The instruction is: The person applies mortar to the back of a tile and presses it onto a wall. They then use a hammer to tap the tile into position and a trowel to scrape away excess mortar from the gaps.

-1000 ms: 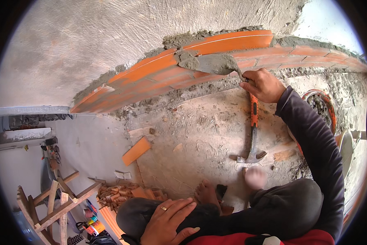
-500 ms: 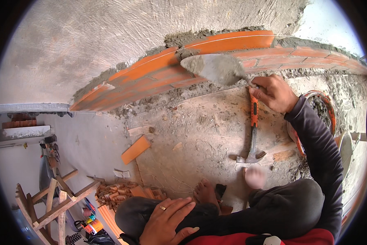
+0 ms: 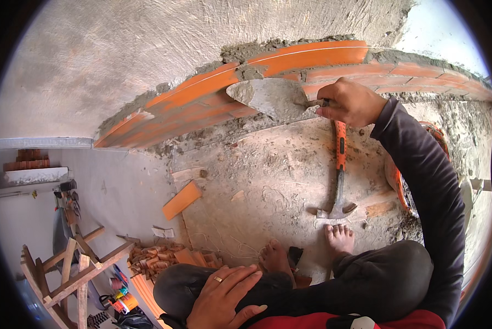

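My right hand (image 3: pixel 354 102) is closed round the handle of a mortar-smeared trowel (image 3: pixel 276 97). The trowel's blade points left, in front of the low course of orange bricks (image 3: pixel 218 104) along the wall. Its tip is near the mortar joint (image 3: pixel 250 72) between two bright orange tiles (image 3: pixel 312 57); whether it touches cannot be told. A thin white string runs along these tiles. My left hand (image 3: pixel 227 293), with a ring on one finger, rests on my leg, fingers stretched out and holding nothing. Below the right hand, a claw hammer (image 3: pixel 340 164) with an orange and black grip lies on the floor.
A bucket (image 3: pixel 402 189) stands right of the hammer, partly hidden by my right arm. A loose orange tile (image 3: pixel 182 200) lies on the dusty floor. Broken tile pieces (image 3: pixel 158 260) are heaped near my left knee, beside a wooden trestle (image 3: pixel 76 274) at lower left.
My right hand has moved left and slightly up with the trowel. The blade now sits nearer the joint between the tiles. My left hand has stayed on my leg.
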`<state>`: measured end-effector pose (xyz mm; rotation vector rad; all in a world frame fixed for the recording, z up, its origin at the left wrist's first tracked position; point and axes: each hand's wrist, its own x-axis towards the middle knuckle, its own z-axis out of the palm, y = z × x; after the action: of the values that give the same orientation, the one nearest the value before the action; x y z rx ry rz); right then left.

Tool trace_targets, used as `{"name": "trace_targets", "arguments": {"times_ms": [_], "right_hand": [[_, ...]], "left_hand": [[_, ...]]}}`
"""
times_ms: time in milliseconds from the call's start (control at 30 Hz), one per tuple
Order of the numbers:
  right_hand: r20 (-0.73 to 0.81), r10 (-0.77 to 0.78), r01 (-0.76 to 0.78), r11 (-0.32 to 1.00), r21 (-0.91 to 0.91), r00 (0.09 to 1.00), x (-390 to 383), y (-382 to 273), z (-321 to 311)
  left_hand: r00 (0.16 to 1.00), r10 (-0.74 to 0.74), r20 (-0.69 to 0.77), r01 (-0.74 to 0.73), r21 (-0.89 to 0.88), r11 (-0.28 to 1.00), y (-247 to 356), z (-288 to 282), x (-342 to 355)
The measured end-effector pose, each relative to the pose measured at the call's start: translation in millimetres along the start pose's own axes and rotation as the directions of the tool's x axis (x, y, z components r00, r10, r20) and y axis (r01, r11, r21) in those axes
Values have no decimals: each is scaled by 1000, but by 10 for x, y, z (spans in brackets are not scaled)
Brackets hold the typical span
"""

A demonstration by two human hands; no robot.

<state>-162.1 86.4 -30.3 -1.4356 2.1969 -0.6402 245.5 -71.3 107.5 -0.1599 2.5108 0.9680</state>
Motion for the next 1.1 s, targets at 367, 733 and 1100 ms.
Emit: {"name": "trace_targets", "arguments": {"times_ms": [367,733,1100], "right_hand": [[-54,-34,32,999,-31,998,-69,-234,-251],[-137,18,-2,994,110,990,-219,-214,-113],[-256,138,-127,990,57,957,-500,-133,320]], "left_hand": [[1000,14,4,-14,5,1000,-30,25,33],[999,29,28,-28,-35,999,-65,-13,84],[995,83,-48,-85,-41,996,-64,-20,-37]]}}
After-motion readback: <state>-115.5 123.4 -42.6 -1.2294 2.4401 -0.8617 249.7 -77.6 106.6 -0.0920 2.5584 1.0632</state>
